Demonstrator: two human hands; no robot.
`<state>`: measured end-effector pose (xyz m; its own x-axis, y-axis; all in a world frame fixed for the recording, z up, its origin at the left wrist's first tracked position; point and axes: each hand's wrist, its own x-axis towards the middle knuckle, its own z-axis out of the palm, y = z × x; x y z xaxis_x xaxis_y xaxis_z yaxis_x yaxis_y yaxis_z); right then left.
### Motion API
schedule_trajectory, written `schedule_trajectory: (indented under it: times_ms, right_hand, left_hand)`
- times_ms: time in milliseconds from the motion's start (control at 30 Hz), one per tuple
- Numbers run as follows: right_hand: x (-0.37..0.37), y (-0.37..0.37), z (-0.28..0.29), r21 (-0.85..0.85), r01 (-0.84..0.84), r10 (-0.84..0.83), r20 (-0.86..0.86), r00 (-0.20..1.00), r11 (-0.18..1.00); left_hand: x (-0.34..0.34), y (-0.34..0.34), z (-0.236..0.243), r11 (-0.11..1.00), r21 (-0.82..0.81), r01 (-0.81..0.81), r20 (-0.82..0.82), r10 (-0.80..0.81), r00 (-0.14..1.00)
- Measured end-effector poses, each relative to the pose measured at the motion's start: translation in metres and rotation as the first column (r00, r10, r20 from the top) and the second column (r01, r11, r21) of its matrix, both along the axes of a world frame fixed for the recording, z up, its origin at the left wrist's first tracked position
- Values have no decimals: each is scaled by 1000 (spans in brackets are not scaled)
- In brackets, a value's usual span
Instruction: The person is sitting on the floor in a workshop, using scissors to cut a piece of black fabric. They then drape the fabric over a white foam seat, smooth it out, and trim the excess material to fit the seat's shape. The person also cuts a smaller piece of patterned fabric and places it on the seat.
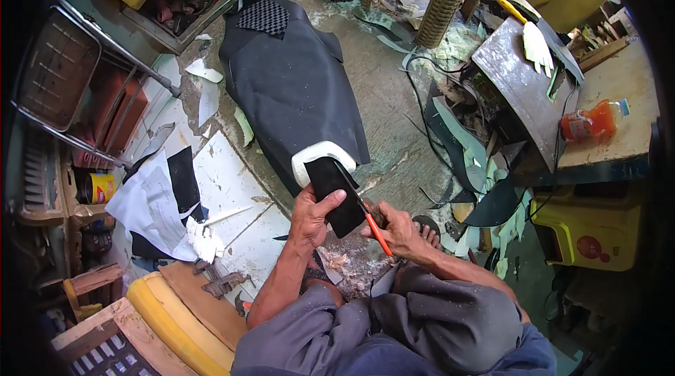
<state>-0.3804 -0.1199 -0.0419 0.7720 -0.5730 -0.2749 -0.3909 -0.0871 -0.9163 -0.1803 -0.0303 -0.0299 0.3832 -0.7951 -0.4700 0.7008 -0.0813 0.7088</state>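
My left hand grips a small rectangular piece of black sheet material, its thumb pressed on the face of it. In my right hand is a pair of scissors with orange handles. Their dark blades lie along the right edge of the black piece; whether they are apart or together is hard to make out. Just beyond both hands, a long seat-shaped form covered in dark grey sheet lies on the floor. White foam shows at its near end, and a textured black patch at its far end.
A woven-pattern plastic stool stands at the back. Right, a metal sheet bears a white glove; an orange drink bottle lies on a bench. Scraps and a dark cable litter the floor. A metal-framed chair stands left.
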Motion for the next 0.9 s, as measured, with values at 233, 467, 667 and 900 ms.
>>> schedule_trajectory:
  times_ms: [233,467,667,900]
  right_hand:
    - [-6,6,-16,21,62,-63,34,997,998]
    - [1,0,-9,-24,18,-17,47,999,1000]
    - [-4,5,-20,51,11,-14,45,999,999]
    - [1,-2,-18,76,-29,26,48,998,997]
  left_hand:
    - [17,-23,21,999,-10,-46,-127,44,991]
    - [8,-19,18,999,-10,-52,-42,52,998]
    - [7,-12,19,999,-14,-47,16,47,999]
    - [9,-6,26,1000,3,-12,45,12,999]
